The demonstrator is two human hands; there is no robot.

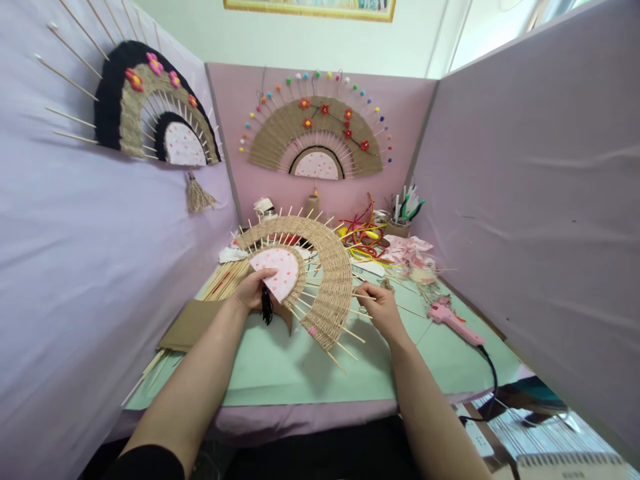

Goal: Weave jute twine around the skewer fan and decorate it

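Observation:
A half-round woven jute fan [327, 280] with a pink dotted centre [280, 270] and wooden skewer spokes is held above the green mat [300, 367]. My left hand [253, 290] grips the fan at its pink centre, fingers closed round the hub, with a black tassel [267, 308] hanging below it. My right hand [381, 305] is pinched on a skewer tip at the fan's outer right edge.
A pink glue gun [453, 320] with a black cord lies on the right. Brown card [193, 323] and loose skewers [220, 280] lie on the left. Coloured cords [363, 237], a tool cup [400, 223] and pink scraps [413, 253] crowd the back. Finished fans hang on the walls.

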